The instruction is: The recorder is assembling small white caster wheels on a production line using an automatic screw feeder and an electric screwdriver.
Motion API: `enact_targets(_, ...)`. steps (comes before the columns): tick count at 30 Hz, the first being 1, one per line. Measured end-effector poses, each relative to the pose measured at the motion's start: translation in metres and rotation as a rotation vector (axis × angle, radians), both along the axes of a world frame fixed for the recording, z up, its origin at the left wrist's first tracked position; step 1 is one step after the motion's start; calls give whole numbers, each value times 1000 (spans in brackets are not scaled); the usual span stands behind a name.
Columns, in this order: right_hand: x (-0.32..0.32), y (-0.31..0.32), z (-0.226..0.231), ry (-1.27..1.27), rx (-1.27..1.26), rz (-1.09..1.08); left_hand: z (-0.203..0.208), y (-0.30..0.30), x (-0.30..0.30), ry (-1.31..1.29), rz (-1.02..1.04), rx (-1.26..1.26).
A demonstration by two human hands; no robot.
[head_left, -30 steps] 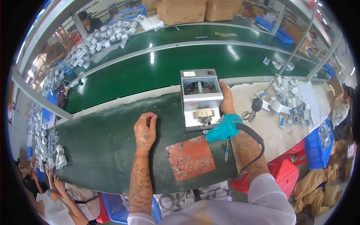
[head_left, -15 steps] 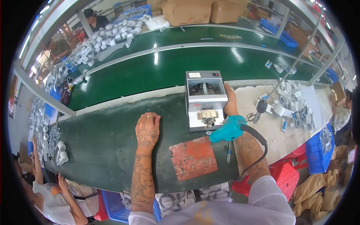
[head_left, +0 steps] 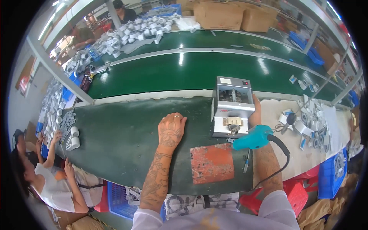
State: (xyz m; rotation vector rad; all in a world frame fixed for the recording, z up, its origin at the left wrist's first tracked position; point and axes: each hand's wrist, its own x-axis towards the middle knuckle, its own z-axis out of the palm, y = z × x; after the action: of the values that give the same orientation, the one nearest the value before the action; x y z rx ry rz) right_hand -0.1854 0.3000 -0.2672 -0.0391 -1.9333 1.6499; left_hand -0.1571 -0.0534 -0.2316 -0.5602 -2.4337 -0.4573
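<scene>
My left hand [head_left: 171,129] rests back up on the dark green mat, its fingers curled in and a ring on one of them. No object shows in it; the palm is hidden. My right hand [head_left: 256,113] lies against the right side of a silver screw feeder [head_left: 234,109] with a clear-windowed bin and a small brass-coloured plate at its front. Most of its fingers are hidden by the feeder. A teal electric screwdriver [head_left: 253,138] hangs over my right wrist, its black cord curving down. Below the feeder lie a worn red pad [head_left: 212,164] and a small screwdriver [head_left: 246,163].
White plastic parts are heaped on the right [head_left: 312,124], with grey strips [head_left: 68,122] at the left. Behind runs a green conveyor belt [head_left: 161,76]. A co-worker [head_left: 57,180] sits at the left. Blue crates [head_left: 331,174] and a red stool [head_left: 293,197] stand below the table.
The whole view has shifted, so the bench sits further right in the picture. Both my hands keep their places by the feeder and on the mat. The left co-worker's hand has moved.
</scene>
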Motion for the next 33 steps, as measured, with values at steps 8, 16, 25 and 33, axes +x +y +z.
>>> enact_targets(8,-13,21,-33,-29,-207,139,3,-2,0,-39,27,4)
enact_targets(16,-20,41,-59,-45,-60,114,-6,-9,0,-119,95,88)
enact_targets(25,-25,47,-65,-54,-258,143,-7,0,-4,-399,-50,846)
enact_targets(33,-21,37,-47,-94,-265,233,-7,-2,-5,-458,-12,1034)
